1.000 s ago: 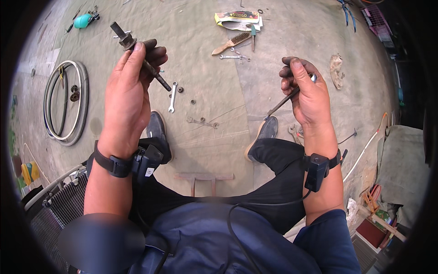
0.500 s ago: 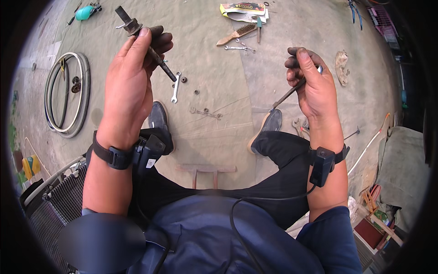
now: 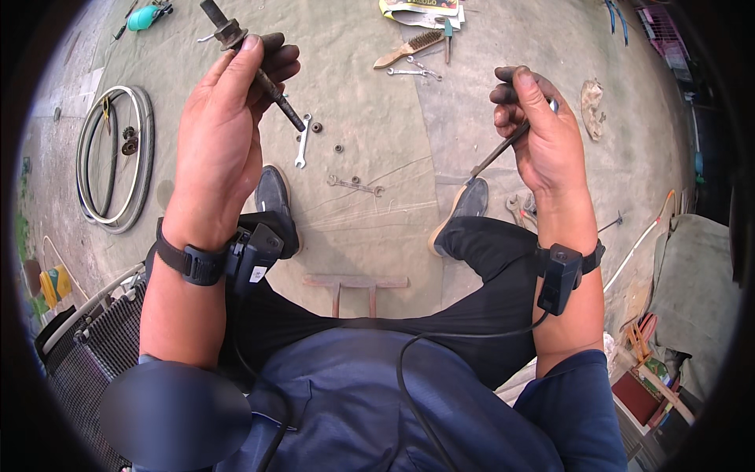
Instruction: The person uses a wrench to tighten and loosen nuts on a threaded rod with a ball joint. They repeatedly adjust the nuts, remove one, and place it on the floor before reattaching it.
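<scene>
Raised on the left, my left hand (image 3: pixel 224 126) is closed round a dark, greasy threaded axle (image 3: pixel 281 100), thumb pressed against it. A nut and washer-like collar sit near the axle's upper end, and its lower end slants down to the right. My right hand (image 3: pixel 543 130) is closed on a slim dark metal rod-like tool (image 3: pixel 497 155), which points down and left past my shoe. A shiny end shows by the thumb; the tool's exact kind cannot be made out. The two hands are well apart. Beyond the axle's tip, a silver open-end wrench (image 3: pixel 301 145) lies on the ground sheet.
Small nuts (image 3: pixel 339 148) and another wrench (image 3: pixel 355 186) lie between my feet. Farther off are a wire brush (image 3: pixel 410 49), several tools and a printed bag (image 3: pixel 421 11). Bicycle tyres (image 3: pixel 144 169) lie at left, a rag (image 3: pixel 592 110) at right, a T-shaped metal piece (image 3: pixel 355 282) near my legs.
Both hands have risen slightly in the picture, still holding the axle and the rod-like tool. The ground items have shifted a little upward in the view.
</scene>
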{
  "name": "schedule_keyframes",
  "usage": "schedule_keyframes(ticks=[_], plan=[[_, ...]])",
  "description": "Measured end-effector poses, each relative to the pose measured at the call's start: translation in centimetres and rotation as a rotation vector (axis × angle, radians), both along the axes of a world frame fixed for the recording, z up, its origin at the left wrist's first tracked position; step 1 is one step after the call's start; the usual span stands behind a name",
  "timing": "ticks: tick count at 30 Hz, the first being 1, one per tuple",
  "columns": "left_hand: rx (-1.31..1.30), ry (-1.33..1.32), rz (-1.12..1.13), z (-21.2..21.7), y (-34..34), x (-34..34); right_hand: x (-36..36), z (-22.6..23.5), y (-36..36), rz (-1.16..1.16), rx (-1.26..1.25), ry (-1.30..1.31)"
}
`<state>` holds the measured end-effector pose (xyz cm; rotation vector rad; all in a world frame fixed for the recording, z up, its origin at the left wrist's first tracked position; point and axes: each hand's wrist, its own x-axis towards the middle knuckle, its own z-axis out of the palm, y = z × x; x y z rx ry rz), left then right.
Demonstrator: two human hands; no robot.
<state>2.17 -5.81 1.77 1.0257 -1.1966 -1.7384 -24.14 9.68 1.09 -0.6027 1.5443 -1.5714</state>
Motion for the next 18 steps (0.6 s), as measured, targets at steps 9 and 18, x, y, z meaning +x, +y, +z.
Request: schedule_keyframes(ticks=[9, 18], plan=[[-0.007, -0.029, -0.043, -0.34, -0.15, 0.26, 0.07, 0.0, -0.06, -0.006, 0.015, -0.007], [-0.008, -0.027, -0.014, -0.23, 0.05, 0.09, 0.08, -0.27, -0.1, -0.004, 0.032, -0.006]])
